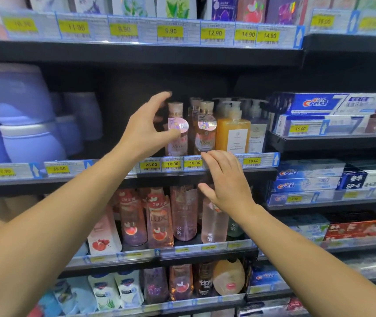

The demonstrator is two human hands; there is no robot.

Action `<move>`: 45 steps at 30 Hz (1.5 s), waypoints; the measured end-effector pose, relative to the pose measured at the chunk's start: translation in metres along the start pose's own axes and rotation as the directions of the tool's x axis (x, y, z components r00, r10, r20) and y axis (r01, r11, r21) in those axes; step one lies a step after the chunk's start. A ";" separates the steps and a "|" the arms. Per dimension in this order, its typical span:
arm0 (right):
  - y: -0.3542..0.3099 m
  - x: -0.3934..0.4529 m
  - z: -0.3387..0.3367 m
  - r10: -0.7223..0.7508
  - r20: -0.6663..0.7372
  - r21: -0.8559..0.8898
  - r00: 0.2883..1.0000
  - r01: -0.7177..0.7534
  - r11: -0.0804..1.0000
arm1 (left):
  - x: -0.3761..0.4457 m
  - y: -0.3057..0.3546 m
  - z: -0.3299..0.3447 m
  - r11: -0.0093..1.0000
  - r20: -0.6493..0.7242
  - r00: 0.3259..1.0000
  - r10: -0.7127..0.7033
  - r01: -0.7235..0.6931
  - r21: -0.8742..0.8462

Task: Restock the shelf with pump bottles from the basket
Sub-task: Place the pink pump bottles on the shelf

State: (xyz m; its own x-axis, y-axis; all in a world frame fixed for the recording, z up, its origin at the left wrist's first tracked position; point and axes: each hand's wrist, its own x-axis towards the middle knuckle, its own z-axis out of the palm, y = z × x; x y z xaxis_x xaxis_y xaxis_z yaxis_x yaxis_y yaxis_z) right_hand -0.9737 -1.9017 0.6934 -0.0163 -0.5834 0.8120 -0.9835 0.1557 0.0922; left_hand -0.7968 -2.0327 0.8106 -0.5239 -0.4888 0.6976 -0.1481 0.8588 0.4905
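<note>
1. A dark gap on the shelf (123, 177) is seen at 9 o'clock of the pink pump bottle (176, 131); an orange bottle (232, 131) stands at 3 o'clock.
2. The left hand (147, 131) is spread wide beside the pink pump bottle, thumb just touching it, nothing grasped.
3. The right hand (226, 179) is held released at the price strip (194, 163).

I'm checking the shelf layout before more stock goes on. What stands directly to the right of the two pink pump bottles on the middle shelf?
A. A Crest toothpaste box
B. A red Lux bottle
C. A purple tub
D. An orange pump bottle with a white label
D: the orange pump bottle with a white label stands right beside the second of the pink pump bottles, on the same shelf.
</note>
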 end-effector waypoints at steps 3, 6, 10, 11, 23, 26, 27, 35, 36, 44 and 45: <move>0.000 0.000 0.000 0.004 0.001 0.018 1.000 -0.004 1.000 | -0.009 0.001 0.004 0.963 0.060 0.998 0.033 -0.047 0.264; -0.001 0.000 0.000 0.011 0.009 0.022 1.000 -0.011 1.000 | -0.012 -0.001 0.012 0.939 0.062 0.998 -0.002 -0.020 0.342; -0.001 0.000 0.001 0.017 0.011 0.009 1.000 -0.017 1.000 | -0.006 -0.004 0.020 0.944 0.039 0.999 -0.015 0.002 0.330; -0.001 0.000 0.001 0.019 0.011 0.011 1.000 -0.019 1.000 | -0.003 -0.005 0.022 0.942 0.037 0.999 -0.024 0.010 0.336; -0.002 0.001 0.001 0.019 0.006 0.049 1.000 -0.019 0.999 | 0.039 -0.026 0.041 0.871 0.083 0.970 -0.228 0.165 0.463; -0.003 0.000 0.001 0.026 0.009 0.043 1.000 -0.027 0.999 | 0.048 -0.030 0.043 0.873 0.088 0.963 -0.255 0.190 0.449; -0.003 0.000 0.001 0.029 0.012 0.039 0.999 -0.030 0.999 | 0.050 -0.031 0.044 0.873 0.088 0.963 -0.253 0.188 0.449; -0.006 0.001 -0.006 0.048 0.059 0.020 0.997 -0.049 0.999 | 0.038 -0.031 0.037 0.902 0.074 0.984 -0.164 0.119 0.415; -0.007 0.001 -0.007 0.049 0.061 0.007 0.997 -0.050 0.999 | 0.033 -0.028 0.032 0.909 0.068 0.988 -0.141 0.102 0.404; -0.062 -0.016 -0.005 0.018 0.082 0.074 0.996 -0.024 0.997 | -0.058 -0.031 -0.013 0.911 -0.014 0.995 0.095 -0.081 0.404; -0.073 -0.021 -0.002 0.034 0.102 0.096 0.994 -0.043 0.994 | -0.076 -0.036 -0.016 0.902 -0.023 0.992 0.123 -0.102 0.420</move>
State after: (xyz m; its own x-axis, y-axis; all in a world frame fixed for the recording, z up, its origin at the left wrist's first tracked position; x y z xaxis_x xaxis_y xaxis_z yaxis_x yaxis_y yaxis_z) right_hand -0.9018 -1.8991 0.6705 -0.0675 -0.6559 0.7518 -0.9946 0.1033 0.0008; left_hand -0.7386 -2.0292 0.7480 -0.5190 -0.3831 0.7641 -0.4322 0.8888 0.1521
